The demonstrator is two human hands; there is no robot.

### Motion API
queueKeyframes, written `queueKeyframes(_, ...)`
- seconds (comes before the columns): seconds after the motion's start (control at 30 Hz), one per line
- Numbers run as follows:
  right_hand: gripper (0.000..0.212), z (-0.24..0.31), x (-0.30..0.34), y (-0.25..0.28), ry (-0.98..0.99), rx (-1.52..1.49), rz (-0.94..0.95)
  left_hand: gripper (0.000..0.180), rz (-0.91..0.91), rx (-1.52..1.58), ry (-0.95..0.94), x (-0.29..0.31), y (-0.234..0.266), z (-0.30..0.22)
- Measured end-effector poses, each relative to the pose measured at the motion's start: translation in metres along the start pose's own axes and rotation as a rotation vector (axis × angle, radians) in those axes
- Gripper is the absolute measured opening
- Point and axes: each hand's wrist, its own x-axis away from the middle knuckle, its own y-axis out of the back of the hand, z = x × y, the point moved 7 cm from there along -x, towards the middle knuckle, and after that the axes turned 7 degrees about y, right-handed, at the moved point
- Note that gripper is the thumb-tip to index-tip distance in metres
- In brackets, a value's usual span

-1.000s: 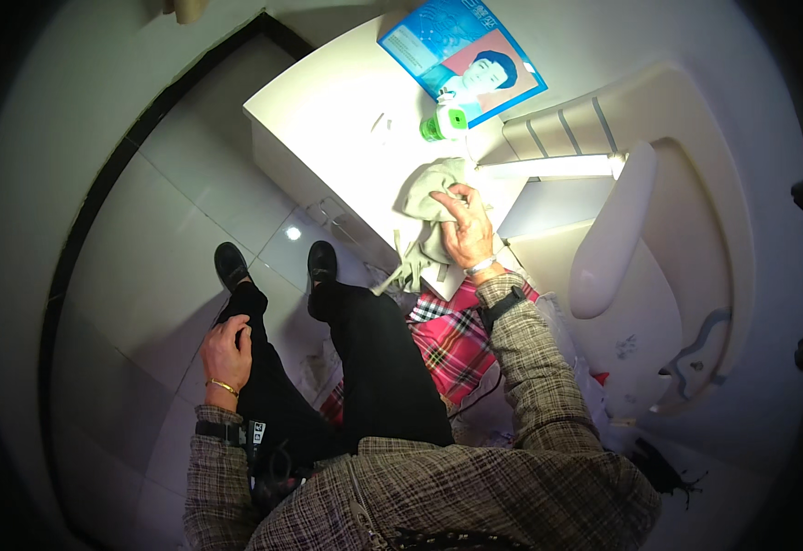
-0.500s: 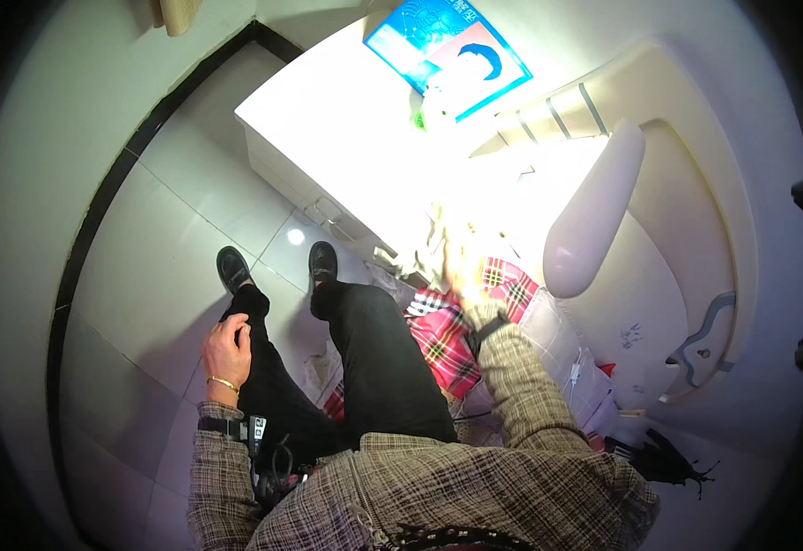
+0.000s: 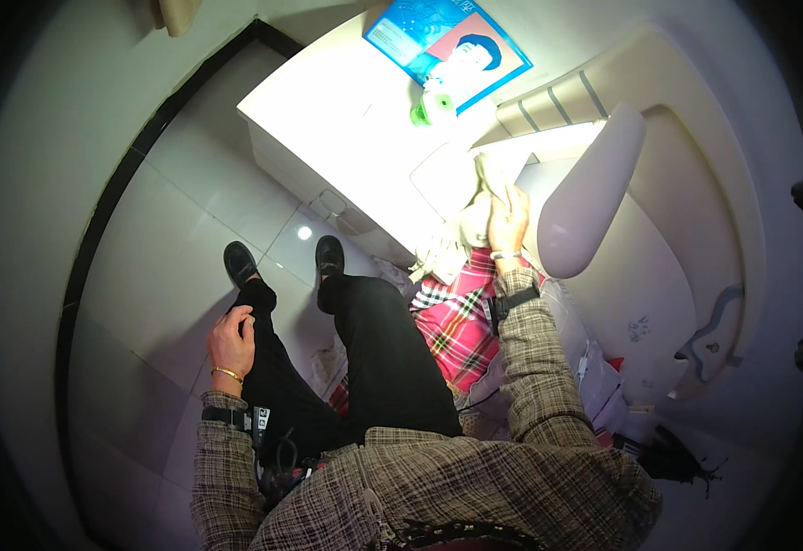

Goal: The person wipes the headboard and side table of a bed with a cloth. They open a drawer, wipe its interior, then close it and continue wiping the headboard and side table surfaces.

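My right hand (image 3: 509, 220) is closed on a pale cream cloth (image 3: 473, 220), above the bed's edge beside the white cabinet. One end of the cloth sticks up past my fingers, and its crumpled lower part hangs toward a red plaid fabric (image 3: 461, 335). Strong light washes out some of its detail, and the cloth hides part of my fingers. Resting on my black-trousered left leg, my left hand (image 3: 231, 342) has loosely bent fingers and nothing visible in it.
On the white cabinet (image 3: 328, 101) lie a blue picture book (image 3: 411, 41) and a green-and-white bottle (image 3: 434, 106). A padded white bolster (image 3: 594, 193) stands on the right before a curved cream headboard (image 3: 741, 184). A white cable plug (image 3: 583, 365) lies on the bedding.
My right hand has shifted to the right and raised part of the cloth. The glare on the cabinet has eased. My left hand still rests on my leg.
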Motion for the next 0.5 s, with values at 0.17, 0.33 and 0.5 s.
queueKeyframes(0.17, 0.040, 0.063, 0.021, -0.034, 0.363, 0.098, 0.284, 0.014, -0.008, -0.023, -0.013, 0.001, 0.000, 0.000)
queueKeyframes(0.33, 0.046, 0.035, 0.010, -0.021, 0.150, 0.266, 0.198, 0.014, 0.021, 0.007, 0.002, 0.000, -0.002, 0.001)
queueKeyframes(0.5, 0.042, 0.040, 0.003, -0.042, 0.212, 0.155, 0.432, 0.014, 0.002, 0.013, 0.002, 0.000, -0.001, -0.001)
